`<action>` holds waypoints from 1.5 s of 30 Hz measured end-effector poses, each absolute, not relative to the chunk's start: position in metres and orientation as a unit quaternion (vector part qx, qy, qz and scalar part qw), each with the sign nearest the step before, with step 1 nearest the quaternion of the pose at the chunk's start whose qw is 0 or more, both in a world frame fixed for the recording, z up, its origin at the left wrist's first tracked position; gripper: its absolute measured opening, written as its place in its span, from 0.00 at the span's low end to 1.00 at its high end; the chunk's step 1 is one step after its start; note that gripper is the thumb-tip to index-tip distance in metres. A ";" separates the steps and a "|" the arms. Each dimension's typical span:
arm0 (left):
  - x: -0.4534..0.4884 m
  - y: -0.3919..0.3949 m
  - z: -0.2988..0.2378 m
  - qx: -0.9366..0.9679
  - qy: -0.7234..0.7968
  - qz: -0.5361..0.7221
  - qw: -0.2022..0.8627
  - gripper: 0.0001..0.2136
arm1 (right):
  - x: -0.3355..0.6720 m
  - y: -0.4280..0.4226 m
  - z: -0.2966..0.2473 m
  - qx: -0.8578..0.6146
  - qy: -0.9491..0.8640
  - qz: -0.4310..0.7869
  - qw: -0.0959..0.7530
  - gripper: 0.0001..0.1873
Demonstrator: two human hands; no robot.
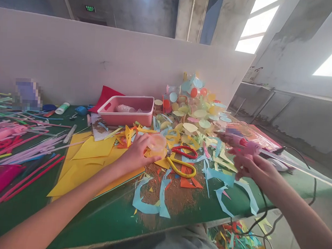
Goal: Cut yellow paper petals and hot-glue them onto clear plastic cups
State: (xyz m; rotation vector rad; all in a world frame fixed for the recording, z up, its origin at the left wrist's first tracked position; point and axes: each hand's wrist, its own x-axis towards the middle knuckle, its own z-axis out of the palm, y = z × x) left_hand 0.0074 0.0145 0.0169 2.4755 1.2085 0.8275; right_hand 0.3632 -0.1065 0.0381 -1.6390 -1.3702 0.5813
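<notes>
My left hand (137, 154) pinches a translucent peach plastic disc or cup (157, 145) at its edge, over the scrap-strewn table. My right hand (253, 170) is closed around a pink hot glue gun (243, 144), held up and tilted. A long clear glue stick (288, 162) runs from the gun toward the right, and a black cord (265, 207) hangs below it. Between my hands, a pair of scissors with red and yellow handles (182, 163) lies on cut paper scraps. Neither hand touches the scissors.
A green table (95, 224) holds yellow paper sheets (89, 172), blue and orange paper offcuts (148, 201), and a heap of pastel cut discs (191, 118). A pink plastic tray (125, 117) stands behind them. Loose straws (22, 144) lie at left, and a white board rises behind.
</notes>
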 end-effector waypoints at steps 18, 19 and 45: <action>0.017 0.003 0.004 0.872 0.394 0.259 0.130 0.20 | 0.278 -0.111 0.027 -0.564 -0.538 0.458 0.429 0.29; 0.018 0.003 0.004 0.873 0.392 0.257 0.132 0.20 | 0.275 -0.111 0.026 -0.568 -0.536 0.457 0.426 0.29; 0.014 0.005 0.004 0.875 0.382 0.275 0.115 0.19 | 0.269 -0.113 0.028 -0.615 -0.542 0.425 0.385 0.31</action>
